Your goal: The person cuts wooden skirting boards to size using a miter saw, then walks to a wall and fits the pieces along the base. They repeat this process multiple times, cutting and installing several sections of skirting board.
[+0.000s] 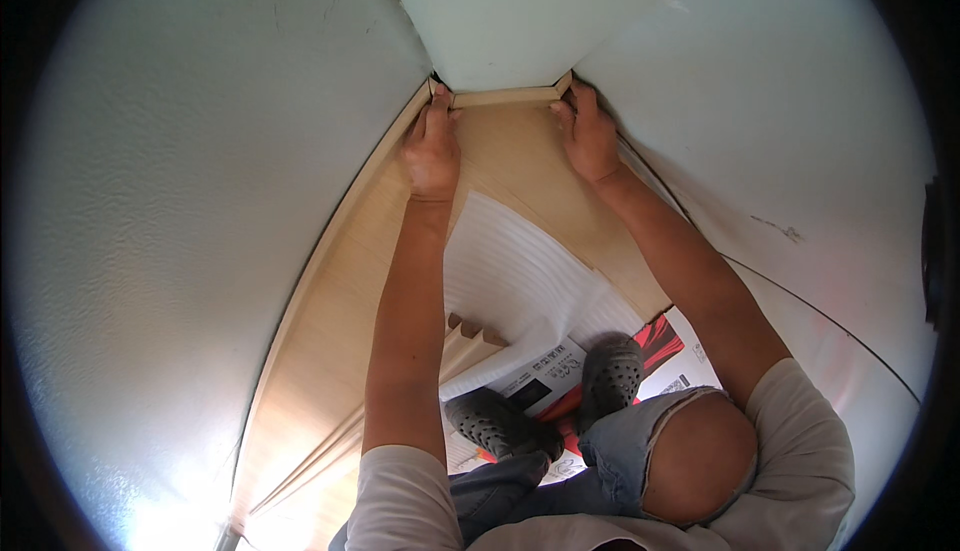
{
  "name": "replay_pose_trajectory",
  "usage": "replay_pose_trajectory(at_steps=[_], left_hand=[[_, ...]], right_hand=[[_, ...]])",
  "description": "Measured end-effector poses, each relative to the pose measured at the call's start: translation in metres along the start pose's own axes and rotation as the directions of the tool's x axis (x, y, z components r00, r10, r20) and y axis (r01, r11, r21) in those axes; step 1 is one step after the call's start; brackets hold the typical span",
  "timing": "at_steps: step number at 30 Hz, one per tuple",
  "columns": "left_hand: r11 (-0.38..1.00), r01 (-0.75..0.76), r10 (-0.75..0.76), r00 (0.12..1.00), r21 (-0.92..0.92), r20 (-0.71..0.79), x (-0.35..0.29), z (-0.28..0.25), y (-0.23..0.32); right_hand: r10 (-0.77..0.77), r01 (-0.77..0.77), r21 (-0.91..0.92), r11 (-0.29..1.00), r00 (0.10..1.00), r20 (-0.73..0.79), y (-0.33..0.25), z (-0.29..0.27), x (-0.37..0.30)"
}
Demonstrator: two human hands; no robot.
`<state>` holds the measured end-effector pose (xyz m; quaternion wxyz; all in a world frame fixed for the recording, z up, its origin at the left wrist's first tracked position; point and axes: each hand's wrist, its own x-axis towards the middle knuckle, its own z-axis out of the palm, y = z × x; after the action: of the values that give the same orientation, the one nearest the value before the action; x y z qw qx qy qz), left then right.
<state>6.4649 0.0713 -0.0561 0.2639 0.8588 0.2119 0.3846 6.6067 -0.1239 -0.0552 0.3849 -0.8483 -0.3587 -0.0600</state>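
Observation:
A short pale wooden trim strip [505, 98] runs along the far end of a light wood panel [515, 151], against the pale wall. My left hand [432, 156] is at its left end, fingers pressed together on the corner where it meets a long wooden edge strip [345, 206]. At the right corner, my right hand [592, 136] grips the short strip's other end, thumb on the near side and fingers at the wall. Dark gaps show at both corners. The fingertips of both hands are partly hidden there.
Smooth pale walls close in on the left [200, 201] and right. White foam sheet [510, 261] lies on the panel, with wooden strips [470, 346] beside it. My feet in dark clogs [612, 371] rest on printed red and white cardboard [690, 356]. Thin strips lie lower left [310, 461].

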Motion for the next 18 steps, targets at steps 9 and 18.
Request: replay_pose_trajectory(at_steps=[9, 18], left_hand=[[0.992, -0.002, 0.011, 0.998, -0.128, 0.069, -0.010, 0.003, -0.012], [0.997, 0.039, -0.031, 0.991, -0.061, 0.131, -0.006, -0.004, 0.003]], right_hand=[[0.105, -0.106, 0.018, 0.994, 0.993, 0.044, -0.005, 0.001, 0.002], [0.097, -0.101, 0.041, 0.994, 0.992, 0.077, -0.005, -0.005, 0.001]])
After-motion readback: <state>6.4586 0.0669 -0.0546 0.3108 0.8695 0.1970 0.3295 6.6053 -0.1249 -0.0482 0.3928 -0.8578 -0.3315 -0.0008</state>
